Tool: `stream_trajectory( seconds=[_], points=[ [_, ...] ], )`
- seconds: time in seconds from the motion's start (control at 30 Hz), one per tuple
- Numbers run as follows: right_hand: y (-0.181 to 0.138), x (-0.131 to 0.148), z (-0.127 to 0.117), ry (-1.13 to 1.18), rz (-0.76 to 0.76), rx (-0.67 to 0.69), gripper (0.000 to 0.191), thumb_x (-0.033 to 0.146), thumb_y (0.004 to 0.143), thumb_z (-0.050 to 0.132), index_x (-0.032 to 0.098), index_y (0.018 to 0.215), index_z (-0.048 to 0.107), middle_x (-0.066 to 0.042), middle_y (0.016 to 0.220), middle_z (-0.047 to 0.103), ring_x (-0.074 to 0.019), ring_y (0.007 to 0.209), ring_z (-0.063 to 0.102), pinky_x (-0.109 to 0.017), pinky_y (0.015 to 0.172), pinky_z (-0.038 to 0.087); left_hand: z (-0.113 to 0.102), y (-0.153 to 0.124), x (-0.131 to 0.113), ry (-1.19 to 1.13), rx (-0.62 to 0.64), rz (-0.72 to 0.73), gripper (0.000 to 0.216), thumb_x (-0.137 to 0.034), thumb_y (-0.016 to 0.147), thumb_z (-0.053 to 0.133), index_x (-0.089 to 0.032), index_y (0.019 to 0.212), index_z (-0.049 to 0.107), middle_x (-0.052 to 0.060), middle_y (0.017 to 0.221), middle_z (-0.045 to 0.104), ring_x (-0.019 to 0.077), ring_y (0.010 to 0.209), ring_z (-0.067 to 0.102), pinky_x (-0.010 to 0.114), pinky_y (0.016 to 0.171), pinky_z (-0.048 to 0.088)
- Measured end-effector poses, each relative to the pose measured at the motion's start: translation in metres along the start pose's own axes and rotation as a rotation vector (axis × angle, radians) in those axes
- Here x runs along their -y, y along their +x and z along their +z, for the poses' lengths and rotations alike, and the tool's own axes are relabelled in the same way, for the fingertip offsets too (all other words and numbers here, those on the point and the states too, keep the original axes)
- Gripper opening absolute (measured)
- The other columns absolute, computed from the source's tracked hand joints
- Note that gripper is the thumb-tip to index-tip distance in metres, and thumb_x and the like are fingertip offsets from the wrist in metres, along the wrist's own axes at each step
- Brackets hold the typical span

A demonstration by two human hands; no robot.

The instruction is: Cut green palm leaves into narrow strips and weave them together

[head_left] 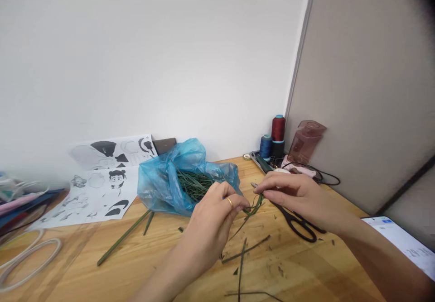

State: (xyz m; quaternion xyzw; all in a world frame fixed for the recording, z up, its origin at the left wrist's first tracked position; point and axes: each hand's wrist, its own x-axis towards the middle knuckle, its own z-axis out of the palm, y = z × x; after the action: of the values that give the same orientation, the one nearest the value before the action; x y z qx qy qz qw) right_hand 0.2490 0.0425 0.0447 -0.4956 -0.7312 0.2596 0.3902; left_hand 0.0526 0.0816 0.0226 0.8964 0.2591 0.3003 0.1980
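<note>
Between my two hands hangs a small looped bundle of green grass-like strips (253, 210), just above the wooden table. My left hand (217, 213), with a gold ring, pinches one side of it. Thumb and forefinger of my right hand (292, 193) grip the other side. Below the right hand lie scissors (299, 226) with black handles. Loose strips (242, 266) and small clippings are scattered under the hands. Behind the left hand, an open blue plastic bag (159, 179) holds many more green strips (193, 183).
Printed sheets (97, 198) lean on the wall at left, near a coiled white cable (32, 259). Thread spools (278, 129), a pinkish clear bottle (304, 141) and a black cable (322, 175) occupy the back right corner. A phone (397, 238) lies at the right edge.
</note>
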Motion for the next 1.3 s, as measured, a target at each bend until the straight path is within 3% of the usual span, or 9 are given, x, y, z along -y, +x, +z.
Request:
stream_trajectory(
  seconds=[0.23,0.43,0.67,0.9,1.13,1.3],
  points=[
    [0.001,-0.004,0.000,0.065,0.002,-0.004,0.012,0.025,0.080,0.051,0.022,0.081,0.062,0.000,0.086,0.054,-0.0127,0.077,0.049,-0.021,0.065,0.038,0.001,0.002,0.000,-0.089,0.029,-0.028,0.023,-0.018,0.086,0.029,-0.023,0.092,0.051,0.000,0.082,0.043,0.0117,0.079,0.041,0.024,0.069,0.033],
    [0.002,-0.016,0.009,0.388,0.141,0.000,0.011,0.028,0.076,0.057,0.020,0.081,0.063,0.003,0.063,0.051,-0.0069,0.053,0.043,-0.017,0.047,0.035,0.001,0.000,-0.001,-0.124,0.055,-0.036,0.022,-0.015,0.085,0.030,-0.021,0.086,0.051,-0.001,0.080,0.041,0.0103,0.077,0.041,0.022,0.067,0.032],
    [0.004,-0.028,0.018,0.775,0.208,0.008,0.013,0.023,0.073,0.063,0.020,0.085,0.063,0.001,0.072,0.055,-0.0036,0.053,0.043,-0.013,0.046,0.034,0.000,0.001,-0.002,-0.145,0.067,-0.030,0.021,-0.016,0.085,0.032,-0.021,0.081,0.052,0.000,0.081,0.041,0.0099,0.074,0.041,0.021,0.065,0.033],
    [0.006,-0.030,0.026,1.092,0.285,0.076,0.018,0.018,0.071,0.065,0.016,0.090,0.063,0.001,0.073,0.053,-0.0013,0.056,0.045,-0.007,0.044,0.035,0.009,0.001,0.008,-0.339,-0.039,-0.109,0.020,-0.019,0.084,0.034,-0.022,0.090,0.054,-0.002,0.072,0.048,0.0081,0.062,0.044,0.020,0.059,0.037],
    [0.006,-0.030,0.033,1.083,0.309,0.050,0.020,0.017,0.074,0.062,0.016,0.094,0.061,0.001,0.075,0.055,-0.0016,0.058,0.047,-0.008,0.047,0.037,0.015,0.002,0.005,-0.534,-0.044,-0.241,0.013,-0.019,0.079,0.044,-0.020,0.084,0.057,-0.002,0.070,0.055,0.0084,0.060,0.047,0.019,0.057,0.040],
    [0.006,-0.028,0.036,0.970,0.317,0.003,0.020,0.021,0.072,0.065,0.017,0.091,0.062,0.001,0.073,0.056,-0.0033,0.059,0.048,-0.011,0.054,0.039,0.015,0.003,0.001,-0.754,-0.059,-0.269,0.023,-0.012,0.075,0.050,-0.024,0.094,0.052,-0.002,0.080,0.060,0.0109,0.074,0.054,0.020,0.064,0.044]
  ],
)
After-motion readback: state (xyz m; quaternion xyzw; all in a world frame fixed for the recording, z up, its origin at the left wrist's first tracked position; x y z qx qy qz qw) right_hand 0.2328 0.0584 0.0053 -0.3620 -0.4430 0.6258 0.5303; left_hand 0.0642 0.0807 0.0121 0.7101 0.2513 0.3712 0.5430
